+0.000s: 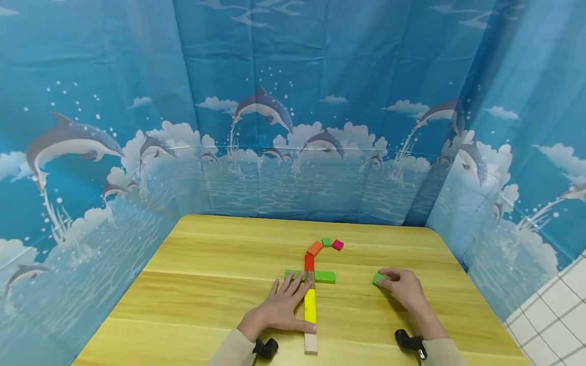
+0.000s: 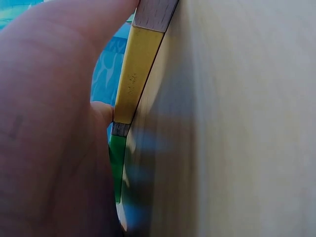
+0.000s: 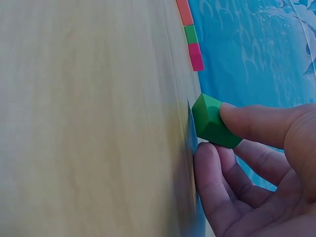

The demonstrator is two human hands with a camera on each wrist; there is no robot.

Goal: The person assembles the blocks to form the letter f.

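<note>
Between thumb and fingers, my right hand (image 1: 404,288) pinches a small green block (image 3: 213,123) close over the table, right of a row of blocks. My left hand (image 1: 283,306) lies with fingers spread across that row. Its thumb touches the row where a yellow block (image 1: 310,305) meets a pale wooden block (image 1: 311,344); its fingertips reach a dark brown block (image 1: 310,277) and a long green block (image 1: 325,277). Beyond these, the row continues with a red block (image 1: 309,262), an orange block (image 1: 315,248), a green cube (image 1: 326,242) and a magenta block (image 1: 338,245), bending right.
The yellow wood-grain table (image 1: 192,284) carries the blocks. Behind it and at the sides hangs a blue dolphin-print curtain (image 1: 293,178). White tiles (image 1: 556,310) show at the lower right. Each wrist wears a black camera (image 1: 409,340).
</note>
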